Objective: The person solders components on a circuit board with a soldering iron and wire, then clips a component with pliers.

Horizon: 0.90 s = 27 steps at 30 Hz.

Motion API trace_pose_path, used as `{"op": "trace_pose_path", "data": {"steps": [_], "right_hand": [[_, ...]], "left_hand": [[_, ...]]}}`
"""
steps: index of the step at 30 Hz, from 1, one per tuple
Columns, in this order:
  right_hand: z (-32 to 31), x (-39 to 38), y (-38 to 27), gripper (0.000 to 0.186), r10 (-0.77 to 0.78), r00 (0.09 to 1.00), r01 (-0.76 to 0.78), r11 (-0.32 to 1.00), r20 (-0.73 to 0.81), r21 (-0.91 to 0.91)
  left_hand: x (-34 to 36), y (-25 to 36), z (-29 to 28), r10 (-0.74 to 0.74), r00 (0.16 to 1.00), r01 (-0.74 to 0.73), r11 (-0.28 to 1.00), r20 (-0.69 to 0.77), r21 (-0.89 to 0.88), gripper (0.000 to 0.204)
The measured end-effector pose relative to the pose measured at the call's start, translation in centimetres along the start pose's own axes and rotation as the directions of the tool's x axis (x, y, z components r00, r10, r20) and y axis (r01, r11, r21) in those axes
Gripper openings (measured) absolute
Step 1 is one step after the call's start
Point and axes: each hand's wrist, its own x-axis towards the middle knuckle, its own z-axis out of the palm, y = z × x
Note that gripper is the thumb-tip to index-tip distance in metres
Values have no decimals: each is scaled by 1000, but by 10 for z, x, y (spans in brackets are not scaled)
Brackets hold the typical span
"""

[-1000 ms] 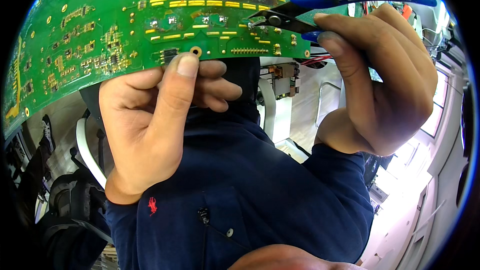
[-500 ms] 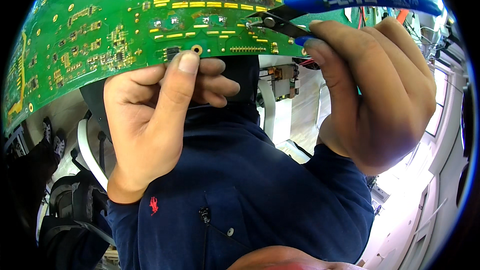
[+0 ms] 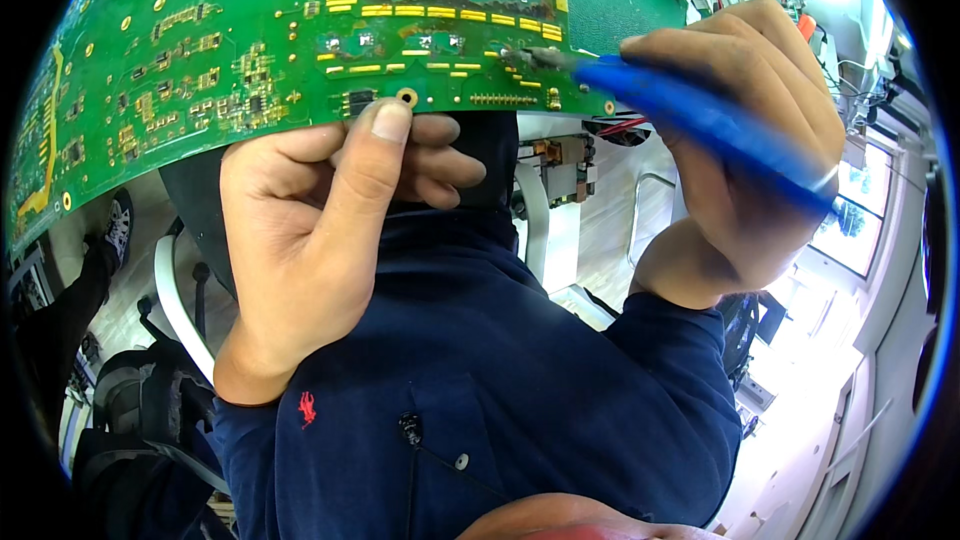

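Note:
A large green circuit board (image 3: 250,50) with gold pads and small components fills the upper left of the head view. My left hand (image 3: 320,230) grips its lower edge, thumb pressed on the face beside a gold-ringed hole. My right hand (image 3: 740,140) is shut on blue-handled cutting pliers (image 3: 700,115), which look blurred. Their metal tips touch the board's right side near a row of yellow pads.
My dark blue sleeves and jacket (image 3: 480,410) fill the lower middle. A white chair frame (image 3: 175,300) and a dark shoe (image 3: 115,225) show at the left. Another board with wires (image 3: 565,155) lies below, and white equipment at the right.
The board has shifted slightly. My right hand has turned the pliers from pointing left with handles up-right to handles angled down-right, and the tips now rest on the board.

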Motion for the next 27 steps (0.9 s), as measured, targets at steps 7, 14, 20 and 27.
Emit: {"op": "trace_pose_path", "data": {"steps": [7,14,20,27], "right_hand": [[18,-6,12,24,-118,958,146,985,-261,92],[-5,14,32,23,-327,945,328,939,-22,104],[30,14,57,15,-167,926,270,919,-338,286],[20,31,62,16,-415,882,462,857,-226,229]], "left_hand": [[0,-1,-2,6,1000,-6,1000,20,-3,33],[1,-1,-1,-7,1000,7,1000,9,-10,33],[1,0,0,-39,999,39,999,4,-27,34],[-1,0,1,-44,999,44,999,-25,-22,34]]}}
